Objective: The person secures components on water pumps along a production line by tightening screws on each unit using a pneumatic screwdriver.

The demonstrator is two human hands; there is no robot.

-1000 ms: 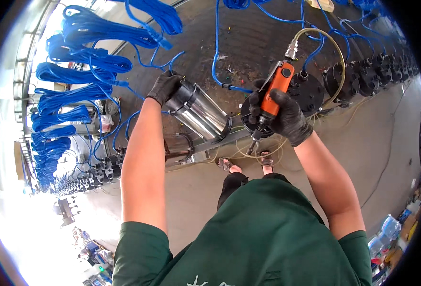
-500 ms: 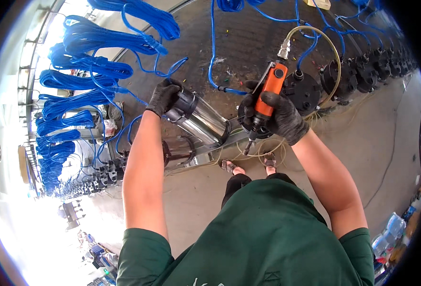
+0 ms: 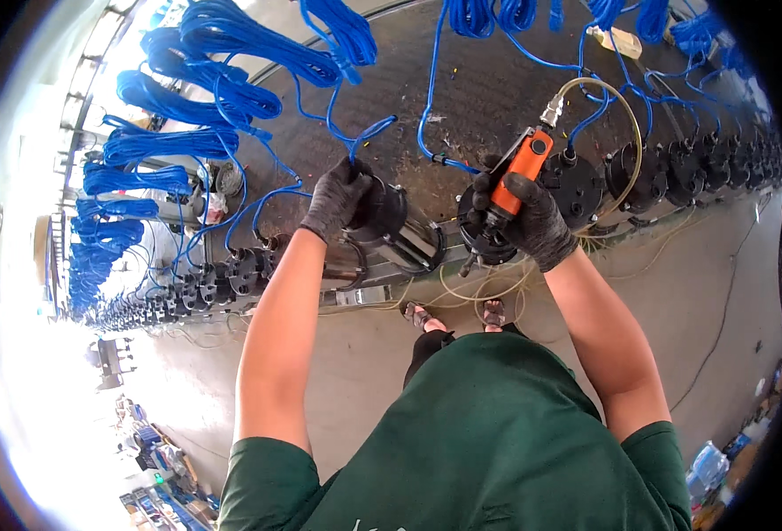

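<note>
My left hand [image 3: 339, 202], in a dark glove, is closed at the black end cap [image 3: 380, 211] of a shiny cylinder [image 3: 416, 243], where a blue cable runs in. The cylinder leans toward me at the table's near edge. My right hand [image 3: 537, 226], gloved too, wraps round an orange air screwdriver [image 3: 523, 173]. Its bit points down toward me, over a black round cap [image 3: 488, 241] that the hand partly hides. A pale air hose [image 3: 634, 133] loops from the tool's metal fitting.
Coiled blue cables [image 3: 258, 44] hang along the left and top. Rows of black-capped cylinders [image 3: 205, 283] line the table edge to the left, with more [image 3: 674, 173] to the right. A yellowish bottle [image 3: 616, 42] lies at the back. Pale hoses [image 3: 515, 283] trail below the edge.
My left hand has tipped the cylinder more upright, so its cap faces up more and less of the shiny side shows. The view has shifted; my right hand still holds the screwdriver.
</note>
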